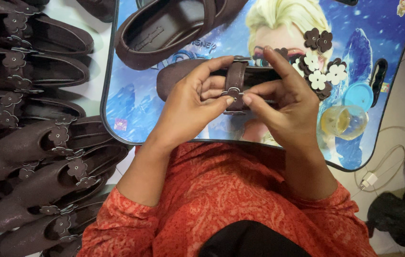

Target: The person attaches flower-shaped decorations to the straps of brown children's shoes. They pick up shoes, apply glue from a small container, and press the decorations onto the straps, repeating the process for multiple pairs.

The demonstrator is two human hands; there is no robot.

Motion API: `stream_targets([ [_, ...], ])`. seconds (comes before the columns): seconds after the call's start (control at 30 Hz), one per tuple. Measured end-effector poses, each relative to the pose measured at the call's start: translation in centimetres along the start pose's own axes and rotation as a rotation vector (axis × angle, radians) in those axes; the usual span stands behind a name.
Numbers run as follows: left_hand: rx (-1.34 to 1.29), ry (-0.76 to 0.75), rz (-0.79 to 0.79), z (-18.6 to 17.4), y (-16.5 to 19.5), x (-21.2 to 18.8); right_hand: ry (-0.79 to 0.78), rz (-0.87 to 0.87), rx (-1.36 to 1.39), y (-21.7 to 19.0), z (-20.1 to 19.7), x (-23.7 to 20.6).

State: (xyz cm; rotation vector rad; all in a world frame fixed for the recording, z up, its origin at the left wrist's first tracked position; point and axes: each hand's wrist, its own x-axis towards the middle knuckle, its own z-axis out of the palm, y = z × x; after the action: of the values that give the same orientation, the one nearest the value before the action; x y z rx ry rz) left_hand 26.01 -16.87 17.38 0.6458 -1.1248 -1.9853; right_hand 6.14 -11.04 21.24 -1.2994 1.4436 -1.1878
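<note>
Brown shoe (178, 76) on tray (131, 95); left hand (188, 102) and right hand (283, 102) pinch its strap (235, 78) and flower (233, 92). Strap looks soft, bendy, light; best gripped by edges.

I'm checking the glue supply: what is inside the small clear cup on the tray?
The clear cup on the blue tray holds a yellowish liquid. How deep it is cannot be told.
</note>
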Motion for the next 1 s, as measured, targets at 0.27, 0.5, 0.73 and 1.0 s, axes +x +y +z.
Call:
stream_targets([
  [0.27,0.053,-0.026,0.020,0.1,0.3,0.0,-0.043,-0.073,0.055,1.0,-0.8,-0.3],
  [0.5,0.095,-0.049,-0.027,0.2,0.9,0.1,-0.047,-0.030,0.090,0.9,-0.7,-0.4],
  [0.73,0.142,-0.086,-0.062,-0.2,1.3,0.8,-0.064,-0.047,0.059,0.5,-0.4,-0.4],
  [1.0,0.230,0.013,-0.068,0.5,1.4,0.5,-0.143,-0.094,-0.092,-0.2,-0.5,-0.4],
])
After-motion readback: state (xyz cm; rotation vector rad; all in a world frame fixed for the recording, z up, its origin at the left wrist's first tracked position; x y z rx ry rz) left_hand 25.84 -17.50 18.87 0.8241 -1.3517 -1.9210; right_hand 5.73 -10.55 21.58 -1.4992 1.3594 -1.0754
